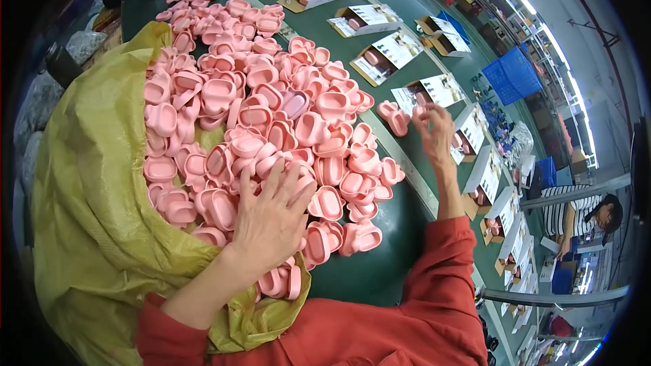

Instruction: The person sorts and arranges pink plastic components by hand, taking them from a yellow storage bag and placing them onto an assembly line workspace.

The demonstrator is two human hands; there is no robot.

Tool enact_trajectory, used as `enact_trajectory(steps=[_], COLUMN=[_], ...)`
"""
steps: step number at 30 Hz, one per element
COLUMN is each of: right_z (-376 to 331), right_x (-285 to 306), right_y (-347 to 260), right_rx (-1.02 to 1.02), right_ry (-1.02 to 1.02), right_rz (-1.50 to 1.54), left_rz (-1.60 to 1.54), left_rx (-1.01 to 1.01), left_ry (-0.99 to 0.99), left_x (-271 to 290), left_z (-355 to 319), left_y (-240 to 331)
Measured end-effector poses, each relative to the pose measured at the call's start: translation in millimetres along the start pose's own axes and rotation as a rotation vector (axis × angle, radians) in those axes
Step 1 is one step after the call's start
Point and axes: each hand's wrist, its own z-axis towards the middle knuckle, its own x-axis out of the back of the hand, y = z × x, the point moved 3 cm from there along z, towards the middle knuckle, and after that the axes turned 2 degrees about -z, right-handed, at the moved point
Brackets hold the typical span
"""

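Note:
A big heap of pink moulded plastic pieces (332, 105), each with an oval hollow, spills from a yellow-green woven sack (88, 163) onto a green table. My left hand (271, 213) rests on the near part of the heap with its fingers spread, gripping none of the pieces. Beyond the metal strip, my right hand (437, 132) is closed, its fingertips pinched on a pink piece at the mouth of an open printed carton (441, 89). Just left of those fingers lies a loose pink piece (393, 118). One mauve piece (295, 104) sits among the pink ones.
A line of open cartons (397, 49), several with pink pieces inside, runs along the green belt (420, 71). Farther right stand a blue crate (512, 74) and shelving. A person in a striped top (569, 210) works at the far right. Metal rails (556, 297) cross there.

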Motion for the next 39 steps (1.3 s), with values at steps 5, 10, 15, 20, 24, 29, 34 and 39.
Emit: enact_trajectory(steps=[5, 10, 15, 20, 24, 29, 34, 39], right_z=[31, 0, -61, -59, -8, 25, -40, -108], right_x=[-14, 8, 34, 26, 14, 3, 51, 81], right_y=[37, 72, -8, -10, -6, 23, 29, 9], right_rx=[-0.091, -0.094, -0.239, -0.128, 0.015, -0.048, -0.267, -0.269], right_ry=[-0.134, 0.183, -0.188, -0.086, -0.059, -0.084, -0.136, -0.257], right_rz=[-0.394, -0.509, 0.138, 0.054, 0.006, -0.480, -0.174, -0.124], left_rz=[-0.025, -0.081, -0.082, -0.071, -0.104, -0.118, -0.115, -0.094], left_rx=[-0.011, -0.033, -0.027, -0.039, -0.038, -0.049, -0.036, -0.055], left_ry=[0.014, 0.040, 0.005, -0.024, -0.039, -0.041, -0.060, -0.069], left_x=[6, 8, 9, 10, 17, 20, 17, 21], left_z=[-2, 2, 1, 1, 2, 4, 3, 7], left_y=[-4, -4, -9, -9, -7, -4, -8, -6])
